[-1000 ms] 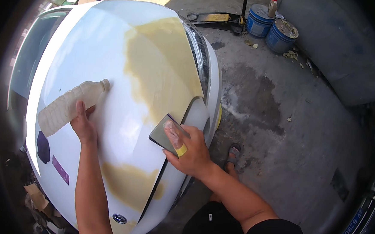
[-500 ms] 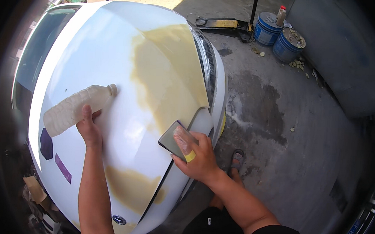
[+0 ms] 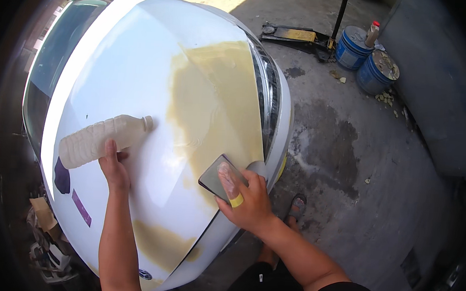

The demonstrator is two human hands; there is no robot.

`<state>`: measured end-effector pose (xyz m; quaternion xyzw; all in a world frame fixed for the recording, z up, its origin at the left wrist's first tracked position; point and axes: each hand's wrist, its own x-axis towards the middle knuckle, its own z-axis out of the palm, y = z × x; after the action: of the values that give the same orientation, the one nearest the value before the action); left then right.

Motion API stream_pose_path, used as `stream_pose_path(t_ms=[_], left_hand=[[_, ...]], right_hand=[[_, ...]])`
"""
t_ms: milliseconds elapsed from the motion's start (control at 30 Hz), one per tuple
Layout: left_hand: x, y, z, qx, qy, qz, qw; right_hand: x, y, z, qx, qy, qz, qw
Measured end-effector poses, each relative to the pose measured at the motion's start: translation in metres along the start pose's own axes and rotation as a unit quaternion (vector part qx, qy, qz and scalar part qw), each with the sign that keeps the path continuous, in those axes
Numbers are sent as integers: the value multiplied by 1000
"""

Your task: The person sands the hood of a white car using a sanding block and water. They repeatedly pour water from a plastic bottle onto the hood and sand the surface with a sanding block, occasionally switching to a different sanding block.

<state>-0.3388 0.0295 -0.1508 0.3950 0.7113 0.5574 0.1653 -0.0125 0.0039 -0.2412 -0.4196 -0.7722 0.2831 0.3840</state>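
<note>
In my left hand [image 3: 115, 170] is a translucent, ribbed plastic bottle [image 3: 92, 141], uncapped, its contents pale and cloudy. It lies nearly level above a white car hood [image 3: 130, 86], its mouth toward the right. My right hand [image 3: 253, 204] grips a flat grey-green rectangular block [image 3: 214, 179] with a dark edge, at the hood's front edge. Clear film and yellow tape wrap one right finger. A large tan, sanded-looking patch [image 3: 220, 91] covers the hood's far front part, with faint wet ripples near the block. A smaller tan patch [image 3: 163, 243] is nearer me.
On the hood's left lie a dark purple pad [image 3: 62, 179] and a purple strip [image 3: 81, 208]. At the far right stand a floor jack [image 3: 298, 35], two blue buckets [image 3: 351, 54] and a red-capped bottle [image 3: 373, 34]. Scraps and cardboard [image 3: 43, 214] lie left of the car.
The view has shifted a little. The bottle is slightly more level, still in my left hand. My right hand keeps its hold on the block near the hood's front edge.
</note>
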Motion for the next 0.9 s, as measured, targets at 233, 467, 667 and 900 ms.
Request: stream_pose_path(t_ms=[233,467,667,900], left_hand=[[56,20,69,38,-15,22,999],[55,10,66,-4,44,27,999],[57,14,77,-8,48,28,998],[57,11,67,-11,70,20,997]], right_hand=[[190,36,11,-98,61,-78,990],[44,9,-25,-19,-46,-67,997],[205,39,15,-51,8,-65,997],[56,28,-26,3,-88,-53,995]])
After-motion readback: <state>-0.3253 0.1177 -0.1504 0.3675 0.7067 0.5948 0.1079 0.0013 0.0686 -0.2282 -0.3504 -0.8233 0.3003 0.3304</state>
